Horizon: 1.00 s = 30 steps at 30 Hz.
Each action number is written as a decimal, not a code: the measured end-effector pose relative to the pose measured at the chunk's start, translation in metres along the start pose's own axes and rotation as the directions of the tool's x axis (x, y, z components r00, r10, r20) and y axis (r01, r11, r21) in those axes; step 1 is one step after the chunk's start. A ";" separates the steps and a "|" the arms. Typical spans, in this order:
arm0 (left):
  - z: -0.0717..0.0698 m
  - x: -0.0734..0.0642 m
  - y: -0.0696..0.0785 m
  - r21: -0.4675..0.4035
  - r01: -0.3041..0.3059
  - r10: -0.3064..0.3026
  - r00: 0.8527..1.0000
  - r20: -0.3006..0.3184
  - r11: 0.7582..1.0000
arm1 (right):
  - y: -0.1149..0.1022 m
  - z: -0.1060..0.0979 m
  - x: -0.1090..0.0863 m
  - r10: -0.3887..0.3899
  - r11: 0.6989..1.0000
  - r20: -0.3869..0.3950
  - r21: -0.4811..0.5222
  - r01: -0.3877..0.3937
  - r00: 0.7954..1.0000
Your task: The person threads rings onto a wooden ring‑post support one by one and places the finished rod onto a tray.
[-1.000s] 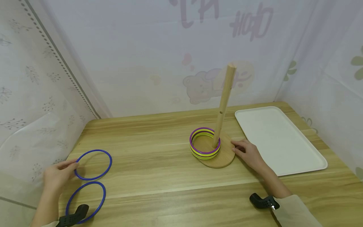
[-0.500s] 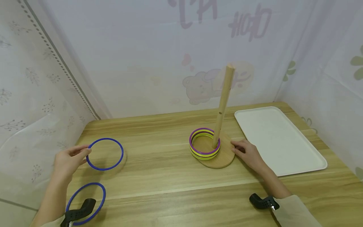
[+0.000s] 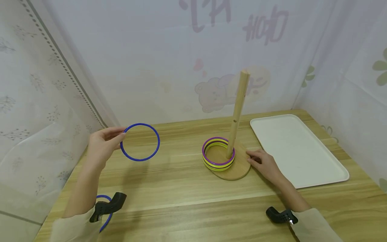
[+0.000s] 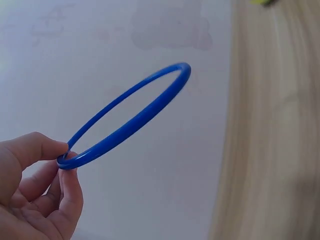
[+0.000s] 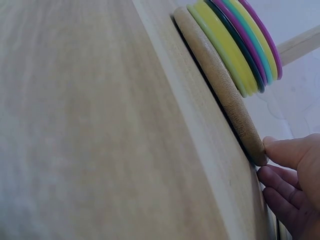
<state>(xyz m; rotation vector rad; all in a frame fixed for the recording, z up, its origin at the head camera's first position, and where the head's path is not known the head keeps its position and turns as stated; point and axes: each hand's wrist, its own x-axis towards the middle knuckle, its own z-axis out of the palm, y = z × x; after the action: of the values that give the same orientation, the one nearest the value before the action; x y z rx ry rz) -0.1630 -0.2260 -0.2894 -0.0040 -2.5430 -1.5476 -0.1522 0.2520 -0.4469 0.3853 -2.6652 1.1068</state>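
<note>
My left hand (image 3: 104, 144) pinches a thin blue ring (image 3: 159, 141) by its left edge, thumb on one side and fingers on the other. The ring hangs above the table, tilted in the left wrist view. With thumb and fingers, my right hand (image 3: 267, 166) grips the rim of a round wooden base (image 3: 242, 168). From that base rises a wooden post (image 3: 239, 111). Several colored rings (image 5: 235, 45), yellow, purple, teal and dark, are stacked around the post's foot, purple on top. Another blue ring (image 3: 106, 222) lies on the table, partly hidden by my left forearm.
A white rectangular tray (image 3: 296, 151) lies at the right, just beyond my right hand. The wood-grain table (image 3: 181, 191) ends at a printed curtain (image 3: 145, 67) behind. Black wrist mounts (image 3: 281, 215) sit on both forearms.
My left hand has lifted the blue ring off the table and carried it rightward and away from me. My left forearm now covers part of the other blue ring. My right hand stays put.
</note>
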 end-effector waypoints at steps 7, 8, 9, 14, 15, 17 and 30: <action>0.033 0.014 0.047 -0.079 -0.055 0.058 0.998 0.038 0.995 | 0.002 0.001 -0.001 -0.031 0.999 -0.014 -0.013 0.031 0.999; 0.038 0.015 0.054 -0.096 -0.061 0.065 0.997 0.043 0.994 | 0.002 0.001 -0.001 -0.029 0.999 -0.013 -0.013 0.029 0.999; 0.042 0.017 0.060 -0.110 -0.066 0.072 0.996 0.048 0.992 | 0.002 0.001 -0.001 -0.025 1.000 -0.009 -0.010 0.025 1.000; 0.064 0.022 0.092 -0.200 -0.117 0.131 0.990 0.060 0.973 | 0.003 0.001 0.000 -0.006 1.000 0.011 -0.012 0.006 1.000; 0.068 0.022 0.099 -0.221 -0.128 0.145 0.987 0.062 0.967 | 0.003 0.001 -0.001 -0.005 1.000 0.014 -0.012 0.005 1.000; 0.074 0.022 0.111 -0.265 -0.155 0.176 0.983 0.058 0.952 | 0.002 0.001 0.000 -0.007 1.000 0.013 -0.012 0.007 1.000; 0.105 0.023 0.184 -0.567 -0.259 0.343 0.938 0.044 0.782 | 0.000 0.000 -0.001 -0.002 1.000 0.001 -0.002 0.002 1.000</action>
<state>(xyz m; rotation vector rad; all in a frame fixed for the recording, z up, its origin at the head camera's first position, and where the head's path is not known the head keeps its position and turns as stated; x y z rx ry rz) -0.1841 -0.0504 -0.1710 -0.5890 -1.9450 -2.1317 -0.1512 0.2521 -0.4465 0.3887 -2.6662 1.1028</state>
